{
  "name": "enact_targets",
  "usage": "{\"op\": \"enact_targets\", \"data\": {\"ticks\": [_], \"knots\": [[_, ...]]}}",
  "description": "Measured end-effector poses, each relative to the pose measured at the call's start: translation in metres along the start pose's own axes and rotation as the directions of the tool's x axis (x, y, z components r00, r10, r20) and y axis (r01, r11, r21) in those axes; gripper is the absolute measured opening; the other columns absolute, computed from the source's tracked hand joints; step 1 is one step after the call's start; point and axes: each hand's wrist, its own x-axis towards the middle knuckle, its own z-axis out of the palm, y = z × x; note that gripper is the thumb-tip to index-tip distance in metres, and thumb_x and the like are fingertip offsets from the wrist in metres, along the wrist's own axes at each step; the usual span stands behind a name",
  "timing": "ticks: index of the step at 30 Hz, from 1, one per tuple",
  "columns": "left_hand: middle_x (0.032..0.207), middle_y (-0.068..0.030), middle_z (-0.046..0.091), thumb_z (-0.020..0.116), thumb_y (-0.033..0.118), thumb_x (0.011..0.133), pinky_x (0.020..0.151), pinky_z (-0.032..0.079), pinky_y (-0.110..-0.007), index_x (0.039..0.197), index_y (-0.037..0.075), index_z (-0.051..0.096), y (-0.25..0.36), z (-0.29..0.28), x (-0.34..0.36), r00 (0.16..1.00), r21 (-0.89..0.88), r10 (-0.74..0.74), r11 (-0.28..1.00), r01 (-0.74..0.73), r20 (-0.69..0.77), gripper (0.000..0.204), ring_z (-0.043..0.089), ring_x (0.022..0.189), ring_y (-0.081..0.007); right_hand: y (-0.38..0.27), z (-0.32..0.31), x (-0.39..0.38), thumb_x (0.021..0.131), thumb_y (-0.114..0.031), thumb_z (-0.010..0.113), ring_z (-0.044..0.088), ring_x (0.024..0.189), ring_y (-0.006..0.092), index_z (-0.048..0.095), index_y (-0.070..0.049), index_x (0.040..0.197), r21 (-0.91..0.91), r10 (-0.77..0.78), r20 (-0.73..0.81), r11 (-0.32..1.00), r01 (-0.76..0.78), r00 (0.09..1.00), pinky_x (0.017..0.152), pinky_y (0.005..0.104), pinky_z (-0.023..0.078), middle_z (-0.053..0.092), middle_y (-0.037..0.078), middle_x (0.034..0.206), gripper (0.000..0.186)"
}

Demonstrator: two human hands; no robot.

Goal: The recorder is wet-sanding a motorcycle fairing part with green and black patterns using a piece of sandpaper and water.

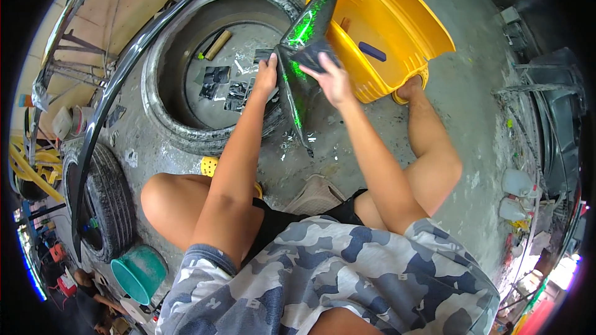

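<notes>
A long, angled glossy black panel point(308, 18) with green speckled markings stands slanted between the round tub and the yellow bin. My left hand point(266, 77) is closed on its left edge near the middle, thumb pointing up. My right hand point(335, 80) grips a dark flat piece point(321, 49), perhaps a sheet or cloth, lying against the panel's right side. Under the panel, inside a large round tire-like tub point(162, 102), are a wooden stick point(217, 45) and several small black pieces point(217, 80).
A yellow bin point(403, 18) holds a dark blue bar point(372, 50). At left are a long black strip point(99, 124), a tire point(115, 205) and a teal bucket point(139, 273). A person point(99, 304) is at lower left. Dark panels and jugs point(518, 183) line the right.
</notes>
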Motion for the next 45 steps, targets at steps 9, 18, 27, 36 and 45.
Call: {"op": "enact_targets", "data": {"ticks": [9,18,27,36,45], "knots": [[0.108,-0.0281,0.063,0.033,0.043,0.103,0.090,0.044,-0.044,0.118,-0.004,0.056,-0.027,0.014,0.001,0.985,0.048,0.116,0.993,-0.111,-0.126,0.054,0.059,0.103,-0.0427,0.029,0.000,-0.086,0.094,-0.019,0.043,0.028,0.142,0.0305,0.034,-0.003,0.146,-0.844,0.004,0.454,0.321,0.428,0.891,0.116,0.0457,0.017,0.035,0.014,0.151,0.055],[0.111,-0.0257,0.061,0.032,0.039,0.103,0.093,0.042,-0.040,0.117,-0.007,0.055,-0.003,0.017,-0.008,0.999,-0.162,0.038,0.986,-0.042,-0.027,0.053,0.058,0.105,-0.0370,0.031,0.010,-0.022,0.094,-0.020,0.044,0.028,0.142,0.0326,0.036,0.004,0.141,-0.866,-0.062,0.488,-0.152,0.475,0.870,0.116,0.0444,0.021,0.034,0.021,0.149,0.054],[0.097,-0.0230,0.065,0.031,0.036,0.104,0.082,0.046,-0.040,0.108,-0.006,0.058,-0.004,0.026,-0.003,0.980,-0.160,0.173,0.969,-0.187,-0.098,0.049,0.062,0.089,-0.0340,0.020,0.008,0.035,0.096,-0.022,0.042,0.026,0.143,0.0286,0.041,-0.001,0.140,-0.856,0.010,0.469,-0.244,0.457,0.883,0.115,0.0458,0.020,0.032,0.016,0.152,0.048],[0.123,-0.0258,0.058,0.031,0.041,0.103,0.097,0.040,-0.039,0.126,-0.006,0.052,-0.032,0.008,0.010,0.997,-0.136,0.070,0.988,-0.074,-0.034,0.057,0.056,0.112,-0.0369,0.030,0.016,-0.083,0.097,-0.024,0.040,0.020,0.146,0.0250,0.035,-0.006,0.146,-0.864,0.029,0.422,0.317,0.392,0.906,0.116,0.0473,0.013,0.026,0.010,0.157,0.053],[0.138,-0.0173,0.046,0.025,0.055,0.100,0.088,0.048,-0.057,0.146,0.013,0.034,-0.053,0.024,0.045,0.939,-0.199,-0.273,0.928,0.314,0.209,0.063,0.048,0.122,-0.0367,0.028,0.016,-0.068,0.096,-0.017,0.042,0.024,0.144,0.0238,0.042,-0.005,0.142,-0.872,0.003,0.470,0.154,0.464,0.883,0.117,0.0461,0.017,0.034,0.010,0.153,0.048]]}}
